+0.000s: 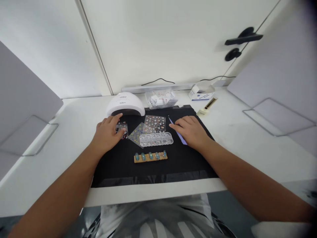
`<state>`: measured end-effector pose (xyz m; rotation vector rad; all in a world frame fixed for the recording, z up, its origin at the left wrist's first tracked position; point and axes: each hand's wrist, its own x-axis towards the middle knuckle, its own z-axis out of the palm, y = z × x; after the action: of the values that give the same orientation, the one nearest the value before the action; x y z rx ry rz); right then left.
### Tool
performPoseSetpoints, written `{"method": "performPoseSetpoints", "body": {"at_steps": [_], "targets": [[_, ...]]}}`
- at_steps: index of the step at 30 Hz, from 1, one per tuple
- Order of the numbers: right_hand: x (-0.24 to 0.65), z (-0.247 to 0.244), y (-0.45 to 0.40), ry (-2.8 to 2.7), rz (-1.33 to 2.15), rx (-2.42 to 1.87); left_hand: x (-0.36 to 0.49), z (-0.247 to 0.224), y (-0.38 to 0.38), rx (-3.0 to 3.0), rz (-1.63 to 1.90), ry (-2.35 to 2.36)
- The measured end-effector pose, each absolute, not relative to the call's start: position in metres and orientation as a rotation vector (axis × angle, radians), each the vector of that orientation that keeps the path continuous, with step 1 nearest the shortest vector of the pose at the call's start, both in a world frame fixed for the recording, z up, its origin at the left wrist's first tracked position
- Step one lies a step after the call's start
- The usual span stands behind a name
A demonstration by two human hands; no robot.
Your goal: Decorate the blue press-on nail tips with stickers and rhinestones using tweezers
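On the black mat [148,172], my left hand [107,133] lies with fingers apart. Its thumb touches a small nail-sticker sheet [125,126]. My right hand [192,132] rests flat over a slim lilac tool, seemingly tweezers [182,139], partly covered and not visibly gripped. Between the hands are two more sticker sheets, one with pale designs [156,121] and one with yellow dots [135,135]. A clear compartment case of small gems [156,140] overlaps them. Nearer me, a brown strip [147,161] carries several blue-green press-on nails [151,155].
A white nail lamp [125,100] stands behind my left hand. Behind the mat are a clear bin of packets [161,99], an opened white-and-blue box [201,92] and a polish bottle with a gold cap [206,107]. Grey panels with wire loops flank the white table [245,132].
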<state>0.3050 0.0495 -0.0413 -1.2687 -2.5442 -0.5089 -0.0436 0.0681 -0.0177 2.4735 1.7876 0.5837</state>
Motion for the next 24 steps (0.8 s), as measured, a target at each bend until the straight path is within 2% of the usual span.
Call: {"method": "performPoseSetpoints", "body": {"at_steps": [8, 16, 20, 24], "targets": [[0.300, -0.041, 0.050, -2.666, -0.390, -1.253, -0.044, -0.018, 0.068, 2.509, 0.468, 1.823], [0.307, -0.039, 0.049, -2.563, -0.170, -1.203, -0.049, -0.024, 0.071, 2.512, 0.456, 1.792], [0.318, -0.040, 0.053, -2.278, -0.086, -1.229, -0.054, -0.028, 0.076, 2.494, 0.479, 1.772], [0.346, -0.048, 0.066, -1.741, -0.148, -1.381, -0.058, -0.030, 0.082, 2.445, 0.497, 1.728]]}}
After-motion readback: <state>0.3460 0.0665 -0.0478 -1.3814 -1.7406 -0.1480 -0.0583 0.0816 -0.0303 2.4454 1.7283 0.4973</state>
